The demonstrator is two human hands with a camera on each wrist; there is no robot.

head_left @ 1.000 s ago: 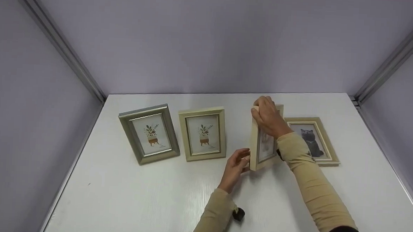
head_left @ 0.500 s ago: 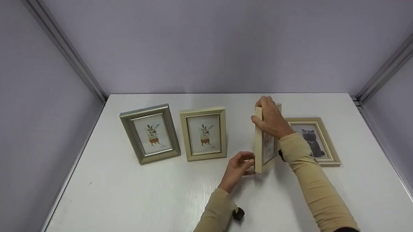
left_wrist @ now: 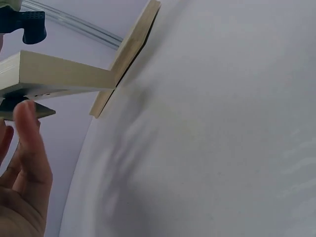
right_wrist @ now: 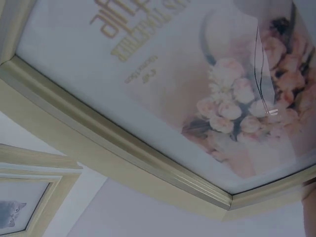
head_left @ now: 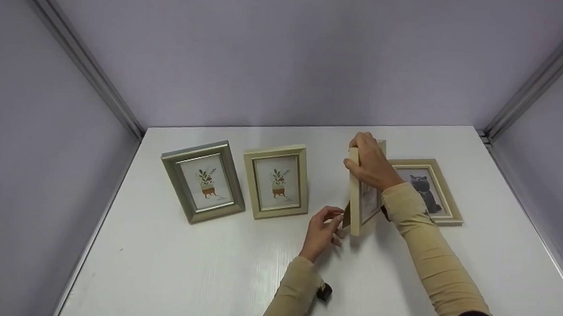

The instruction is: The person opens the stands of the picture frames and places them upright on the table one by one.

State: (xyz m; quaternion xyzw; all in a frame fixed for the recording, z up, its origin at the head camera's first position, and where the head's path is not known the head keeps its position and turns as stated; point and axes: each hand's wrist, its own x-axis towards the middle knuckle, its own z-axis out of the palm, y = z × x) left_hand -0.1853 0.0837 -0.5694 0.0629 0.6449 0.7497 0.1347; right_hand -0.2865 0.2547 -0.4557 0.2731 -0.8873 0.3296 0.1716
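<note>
A cream picture frame (head_left: pixel 355 205) stands turned edge-on in the head view, its picture facing right. My right hand (head_left: pixel 372 162) grips its top edge, thumb on the near side. At the back of the frame a dark stand flap (head_left: pixel 347 217) sticks out. My left hand (head_left: pixel 319 233) pinches this flap between thumb and fingers; in the left wrist view the thumb lies against the flap (left_wrist: pixel 43 111). The right wrist view shows a floral print (right_wrist: pixel 237 98) with lettering behind the glass.
To the left, a silver frame (head_left: pixel 190 192) and a cream-gold frame (head_left: pixel 252 188) with plant prints lean upright on the white table (head_left: pixel 184 273). A frame with a grey cat picture (head_left: pixel 422 192) lies right of my right hand. Walls enclose the back and sides.
The held frame has shifted slightly right and turned more edge-on. Its stand flap now shows, swung out from the back, with my left fingers at it.
</note>
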